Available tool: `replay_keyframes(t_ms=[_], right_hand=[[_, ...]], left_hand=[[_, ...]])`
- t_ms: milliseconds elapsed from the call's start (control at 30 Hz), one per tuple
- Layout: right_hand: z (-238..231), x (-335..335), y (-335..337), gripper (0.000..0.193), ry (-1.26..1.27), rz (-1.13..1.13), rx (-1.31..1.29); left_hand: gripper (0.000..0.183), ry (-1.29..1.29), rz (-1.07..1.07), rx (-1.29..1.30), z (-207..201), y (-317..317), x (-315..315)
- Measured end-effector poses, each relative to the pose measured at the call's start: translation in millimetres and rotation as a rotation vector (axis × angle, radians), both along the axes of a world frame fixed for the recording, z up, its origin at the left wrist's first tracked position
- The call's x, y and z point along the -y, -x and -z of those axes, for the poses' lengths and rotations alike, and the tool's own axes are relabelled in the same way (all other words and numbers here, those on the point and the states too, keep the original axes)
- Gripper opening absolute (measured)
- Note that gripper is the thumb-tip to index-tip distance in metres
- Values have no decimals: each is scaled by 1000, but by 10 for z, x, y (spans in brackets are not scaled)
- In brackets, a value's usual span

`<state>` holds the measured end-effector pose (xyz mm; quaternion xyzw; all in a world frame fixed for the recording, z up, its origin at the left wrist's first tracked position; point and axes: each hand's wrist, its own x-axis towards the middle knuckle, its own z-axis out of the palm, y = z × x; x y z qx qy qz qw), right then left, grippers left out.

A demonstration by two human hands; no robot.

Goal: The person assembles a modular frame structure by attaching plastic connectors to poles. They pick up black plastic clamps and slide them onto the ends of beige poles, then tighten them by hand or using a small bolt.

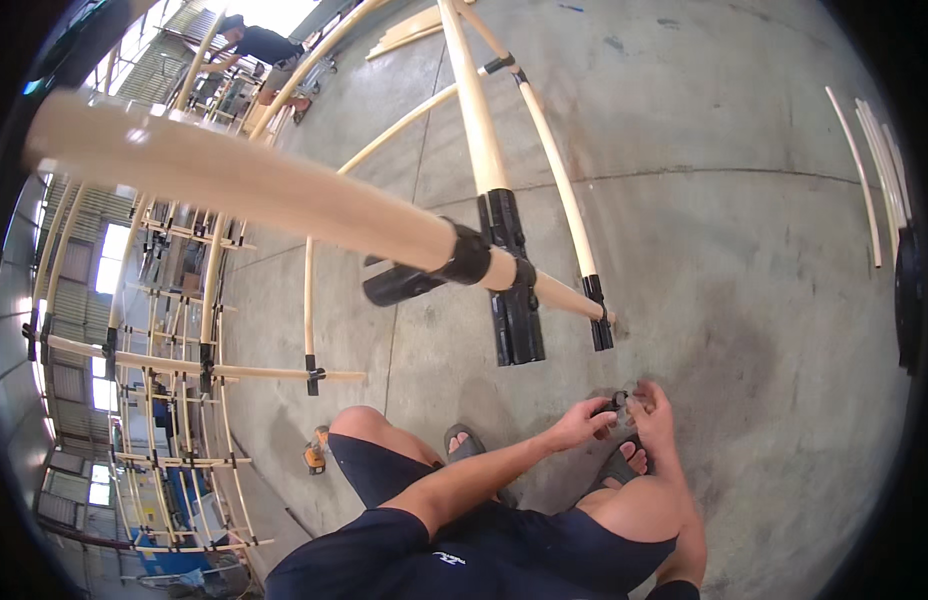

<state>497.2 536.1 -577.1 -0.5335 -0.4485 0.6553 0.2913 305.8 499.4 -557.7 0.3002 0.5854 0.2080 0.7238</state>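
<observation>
Low in front of me, between my knees, my left hand (581, 424) pinches a small black pipe joint (616, 402). My right hand (651, 412) closes on the same piece from the other side, its fingertips against it. Just beyond my hands, a cream-coloured pipe (559, 295) carries black joints, one of them a double sleeve (514, 300) around an upright pipe. Another black joint (596, 312) sits at the end of that pipe, nearest to my hands. The exact shape of the held piece is too small to make out.
A long pipe (254, 190) crosses close to my head at the left. On the floor by my left knee stands a yellow cordless drill (316, 450). Tall pipe racks (174, 370) fill the left. Loose pipes (877, 160) lie far right. Another person (269, 50) works at the back left.
</observation>
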Motion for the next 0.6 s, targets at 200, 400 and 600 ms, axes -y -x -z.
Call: replay_keyframes(t_ms=[200, 400, 600], right_hand=[[141, 325, 321, 21, 16, 278, 26], [28, 68, 623, 20, 67, 409, -132], [36, 20, 538, 22, 312, 349, -276]], left_hand=[[36, -394, -30, -135, 127, -55, 123], [29, -250, -332, 146, 202, 90, -66], [35, -422, -446, 81, 15, -58, -20]])
